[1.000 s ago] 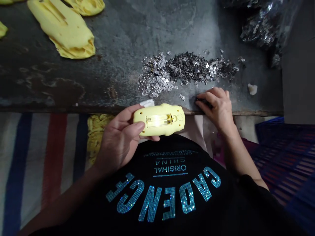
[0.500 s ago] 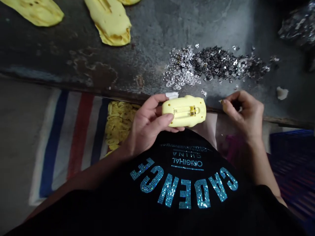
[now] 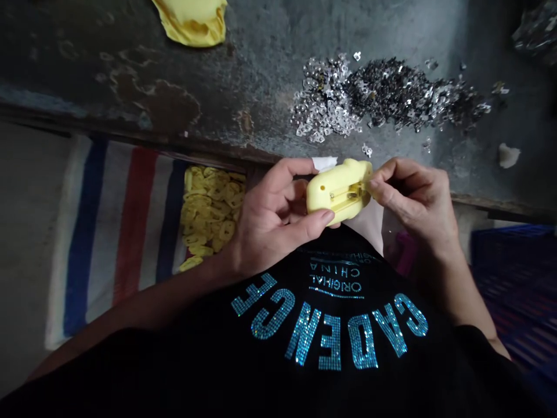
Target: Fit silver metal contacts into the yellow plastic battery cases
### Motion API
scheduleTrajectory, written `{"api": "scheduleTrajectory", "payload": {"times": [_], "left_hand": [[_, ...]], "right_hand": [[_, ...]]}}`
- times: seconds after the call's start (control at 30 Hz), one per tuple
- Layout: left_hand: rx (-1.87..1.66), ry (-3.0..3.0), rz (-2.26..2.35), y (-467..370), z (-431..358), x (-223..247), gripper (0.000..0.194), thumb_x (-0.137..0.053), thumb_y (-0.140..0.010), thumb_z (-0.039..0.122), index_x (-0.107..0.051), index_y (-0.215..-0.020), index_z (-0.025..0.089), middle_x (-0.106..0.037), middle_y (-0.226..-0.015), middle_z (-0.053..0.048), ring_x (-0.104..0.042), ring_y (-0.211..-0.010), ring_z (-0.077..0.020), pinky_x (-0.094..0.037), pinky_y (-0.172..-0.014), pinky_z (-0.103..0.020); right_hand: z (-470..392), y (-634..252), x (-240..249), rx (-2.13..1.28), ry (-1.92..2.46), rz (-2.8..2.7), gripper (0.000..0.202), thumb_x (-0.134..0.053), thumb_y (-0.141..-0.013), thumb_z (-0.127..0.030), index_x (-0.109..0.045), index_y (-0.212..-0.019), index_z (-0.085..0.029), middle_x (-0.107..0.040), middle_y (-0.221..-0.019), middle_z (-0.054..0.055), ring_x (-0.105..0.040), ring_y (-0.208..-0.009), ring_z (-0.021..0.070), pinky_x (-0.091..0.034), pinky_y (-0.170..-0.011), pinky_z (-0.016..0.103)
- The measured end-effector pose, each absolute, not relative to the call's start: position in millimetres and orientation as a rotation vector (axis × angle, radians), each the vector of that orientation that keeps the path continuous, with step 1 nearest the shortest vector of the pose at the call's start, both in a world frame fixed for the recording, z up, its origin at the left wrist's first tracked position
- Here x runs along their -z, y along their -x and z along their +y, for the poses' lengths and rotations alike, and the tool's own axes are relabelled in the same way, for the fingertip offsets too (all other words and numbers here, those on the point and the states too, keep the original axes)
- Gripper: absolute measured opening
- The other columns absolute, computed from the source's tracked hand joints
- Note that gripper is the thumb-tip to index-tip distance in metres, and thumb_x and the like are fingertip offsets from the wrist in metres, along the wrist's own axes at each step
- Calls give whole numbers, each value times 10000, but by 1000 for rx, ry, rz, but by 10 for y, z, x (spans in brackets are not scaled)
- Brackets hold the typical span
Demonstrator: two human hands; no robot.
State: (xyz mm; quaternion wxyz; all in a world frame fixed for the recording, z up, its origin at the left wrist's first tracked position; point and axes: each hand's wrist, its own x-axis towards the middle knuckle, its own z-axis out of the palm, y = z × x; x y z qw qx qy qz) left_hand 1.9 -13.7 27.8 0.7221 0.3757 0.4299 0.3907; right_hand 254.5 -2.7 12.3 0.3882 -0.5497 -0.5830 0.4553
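Observation:
A pale yellow plastic housing (image 3: 337, 183) with a long battery slot is gripped by my left hand (image 3: 278, 212), the thumb along its lower edge and a white wrap on one fingertip. The slot faces up and toward the right. My right hand (image 3: 413, 194) pinches at the housing's right end, thumb and forefinger together; whatever lies between them is too small or hidden to make out. Just beyond the housing, a heap of small silvery metal pieces (image 3: 331, 107) spreads over the dark worktop (image 3: 261, 69).
Another yellow moulded part (image 3: 191, 23) lies at the worktop's far left. A box of flat yellow pieces (image 3: 211, 212) stands below the edge, beside a striped woven sheet (image 3: 134, 226). At right are a blue crate (image 3: 513, 278), a whitish lump (image 3: 508, 155) and a plastic bag (image 3: 537, 35).
My right hand has come left to the right end of the housing. My left hand has tilted the housing and shifted it slightly right. The view has moved a little.

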Motion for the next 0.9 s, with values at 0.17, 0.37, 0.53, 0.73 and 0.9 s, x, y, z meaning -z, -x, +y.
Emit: {"api": "scheduleTrajectory", "payload": {"times": [0.17,0.37,0.53,0.73,0.9], "left_hand": [[-828,-909,918,0,-119,-170,606,-968,-834,190,-713,-1382,228,-901,-1083,-34,-899,-945,-308,-714,-773,-354],[-842,-901,919,-23,-129,-177,550,-969,-846,206,-694,-1322,235,-898,-1069,-23,-896,-956,-303,-710,-754,-347],[-876,-811,898,-5,-134,-154,574,-979,-833,204,-671,-1316,229,-895,-1094,-28,-891,-919,-300,-732,-850,-406],[-893,-805,882,0,-139,-143,541,-967,-857,203,-652,-1295,246,-897,-1125,-42,-902,-951,-316,-749,-877,-433],[-906,-1065,824,-1,-205,-139,491,-921,-957,237,-651,-1367,241,-892,-1151,-34,-890,-1061,-274,-739,-935,-369]], "right_hand": [[-48,-2538,-117,-1102,1436,-1539,471,-955,-908,-700,-782,-843,-267,-700,-744,-27,-548,-643,145,-420,-565,320],[-92,-2506,-85,-1022,1487,-1540,421,-959,-913,-677,-825,-866,-281,-710,-743,-20,-566,-645,160,-461,-584,331],[-194,-2494,-52,-965,1502,-1504,354,-913,-987,-625,-843,-904,-288,-764,-812,1,-636,-697,179,-553,-667,361],[-186,-2607,-36,-812,1486,-1614,325,-921,-981,-604,-852,-1160,-341,-796,-1074,56,-742,-956,270,-641,-794,436],[-45,-2628,-34,-1006,1419,-1678,533,-956,-931,-642,-794,-1334,-333,-799,-1361,74,-786,-1158,281,-673,-894,414]]}}
